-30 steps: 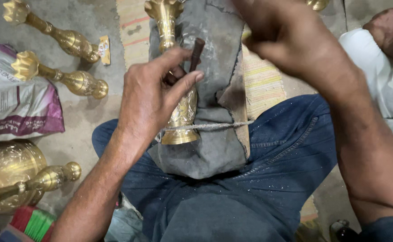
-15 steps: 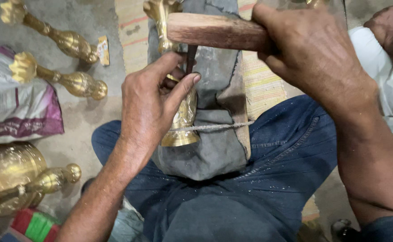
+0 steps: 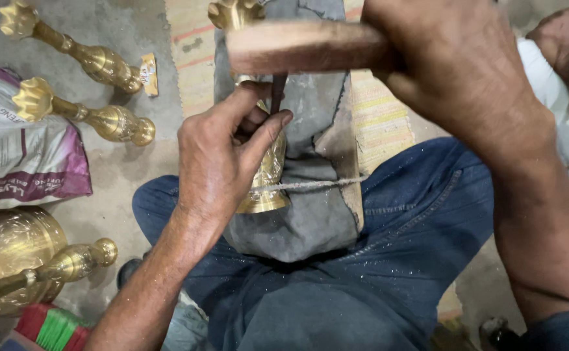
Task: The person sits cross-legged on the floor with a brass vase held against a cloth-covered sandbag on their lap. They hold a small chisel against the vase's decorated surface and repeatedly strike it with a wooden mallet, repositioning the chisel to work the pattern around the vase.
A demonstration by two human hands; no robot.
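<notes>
My left hand [image 3: 223, 159] pinches a thin dark chisel [image 3: 277, 91] upright against a brass piece [image 3: 268, 185] that lies on a grey padded block [image 3: 314, 130]. A cord [image 3: 323, 184] crosses the brass piece and the block. My right hand [image 3: 456, 71] grips a wooden mallet [image 3: 297, 47], whose head hovers right over the chisel's top. The block rests on my lap, on blue jeans [image 3: 375, 260].
Two brass stems [image 3: 96, 62] [image 3: 102, 120] lie on the concrete floor at the left, beside a printed sack [image 3: 18, 156]. More brass vessels [image 3: 18, 257] sit at the lower left. A striped mat [image 3: 379, 120] lies under the block. Another person's arm in white [image 3: 567, 71] is at the right.
My right hand has swung the wooden mallet leftward and down over the chisel. The left hand has kept its hold on the chisel.
</notes>
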